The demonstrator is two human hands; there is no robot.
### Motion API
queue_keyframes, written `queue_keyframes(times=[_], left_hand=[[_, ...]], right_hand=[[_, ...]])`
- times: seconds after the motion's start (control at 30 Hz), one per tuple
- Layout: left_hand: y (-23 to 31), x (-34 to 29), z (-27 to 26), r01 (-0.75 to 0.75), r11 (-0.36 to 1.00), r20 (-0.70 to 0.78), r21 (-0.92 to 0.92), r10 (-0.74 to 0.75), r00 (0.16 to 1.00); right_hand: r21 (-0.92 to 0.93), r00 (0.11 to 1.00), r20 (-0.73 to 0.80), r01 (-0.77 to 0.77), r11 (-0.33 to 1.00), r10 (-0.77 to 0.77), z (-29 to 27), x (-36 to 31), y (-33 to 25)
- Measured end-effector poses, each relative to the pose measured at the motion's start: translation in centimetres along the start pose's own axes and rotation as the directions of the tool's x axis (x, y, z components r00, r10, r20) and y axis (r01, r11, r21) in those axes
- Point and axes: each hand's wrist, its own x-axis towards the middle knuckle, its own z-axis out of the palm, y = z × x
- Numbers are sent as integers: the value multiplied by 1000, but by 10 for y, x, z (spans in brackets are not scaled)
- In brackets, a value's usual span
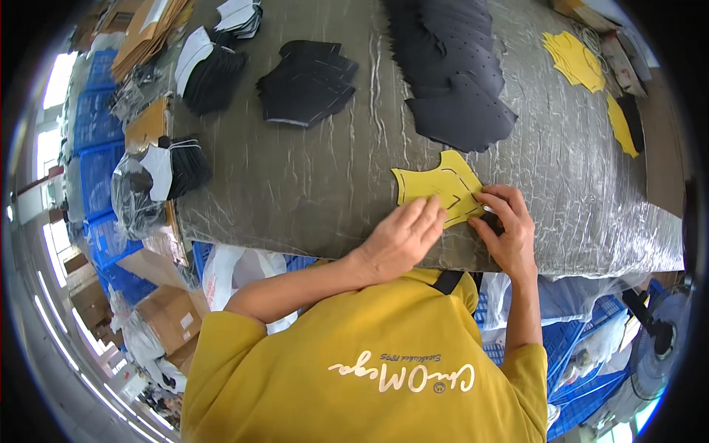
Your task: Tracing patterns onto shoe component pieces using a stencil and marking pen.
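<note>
A yellow template [422, 182] with dark slots cut along its edges lies near the table's front edge. My left hand [402, 240] rests on its lower left part, fingers stretched out and pressing it down. At the template's right corner, my right hand [509, 225] is closed in a pinch around a slim white pen-like thing [488, 210], mostly hidden by the fingers. Just beyond the template, a long overlapping row of black cut pieces [461, 111] with small marks runs toward the far side.
Left of the row lies a fanned pile of black pieces [306, 85]. Tied black-and-white bundles [210, 77] stand along the table's left side. More yellow templates [572, 60] lie at the far right, near a brown board [661, 140]. Blue crates [100, 181] and a cardboard box [168, 317] stand beyond the left edge.
</note>
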Motion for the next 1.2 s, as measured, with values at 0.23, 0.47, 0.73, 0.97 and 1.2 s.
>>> queue_keyframes(times=[0.23,0.47,0.73,0.97,1.2], left_hand=[[10,-8,2,15,1000,-29,0,-15,999],[10,-7,3,26,1000,-55,4,-26,998],[13,-2,4,103,994,-88,-28,-106,991],[15,2,4,125,992,-100,-1,-125,987],[14,0,6,115,992,-133,-45,-120,984]], right_hand=[[-8,1000,7,20,1000,-20,1,1,0],[3,1000,8,8,1000,-8,0,0,-2],[23,998,42,42,999,-43,-14,27,-10],[187,959,13,277,943,-284,17,59,-51],[90,871,111,471,878,-478,35,67,-48]])
